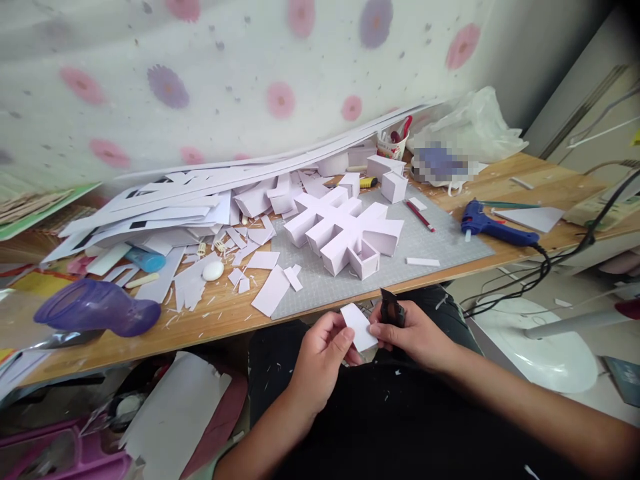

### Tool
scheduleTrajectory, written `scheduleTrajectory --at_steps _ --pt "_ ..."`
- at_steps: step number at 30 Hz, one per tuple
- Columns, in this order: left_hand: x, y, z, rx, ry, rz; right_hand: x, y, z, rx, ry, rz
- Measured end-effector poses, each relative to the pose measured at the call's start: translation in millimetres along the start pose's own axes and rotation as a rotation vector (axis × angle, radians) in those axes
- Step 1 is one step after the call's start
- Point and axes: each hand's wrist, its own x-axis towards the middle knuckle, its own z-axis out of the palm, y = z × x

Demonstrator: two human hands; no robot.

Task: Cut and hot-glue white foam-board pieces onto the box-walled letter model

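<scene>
My left hand [323,350] pinches a small white foam board piece [358,327] between thumb and fingers, just in front of the table edge. In my right hand [413,333] is a black utility knife [391,311], its dark blade pointing up and away from me. The right fingertips also touch the right edge of the board piece. Beyond the hands, a white foam board structure [345,230] with several box-shaped arms lies on a grey cutting mat [445,240]. One arm's end facing me is uncovered, showing its hollow inside.
A blue glue gun [495,227] lies on the right, its cable trailing off the table. A red pencil [420,217] and white strip [423,262] rest on the mat. Board scraps [270,290], stacked sheets [165,200] and a purple container [97,307] cover the left side.
</scene>
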Motion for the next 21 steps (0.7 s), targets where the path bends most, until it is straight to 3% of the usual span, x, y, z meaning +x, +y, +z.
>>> scheduleTrajectory --at_steps 7,12,14,17,21 --pt "16 27 4.1 0.282 0.108 0.148 1 -21 -16 -0.248 -0.031 -0.058" --pt "30 34 17.6 0.118 0.213 0.173 3 -25 -31 -0.081 0.003 -0.126" --pt "36 39 22.3 0.094 0.17 0.183 6 -27 -36 -0.035 0.06 -0.129" --pt "46 50 26.3 0.226 0.069 0.223 14 -33 -42 0.073 0.187 -0.146" --pt "56 65 28.0 0.385 -0.024 0.252 23 -48 -47 0.132 0.189 -0.179"
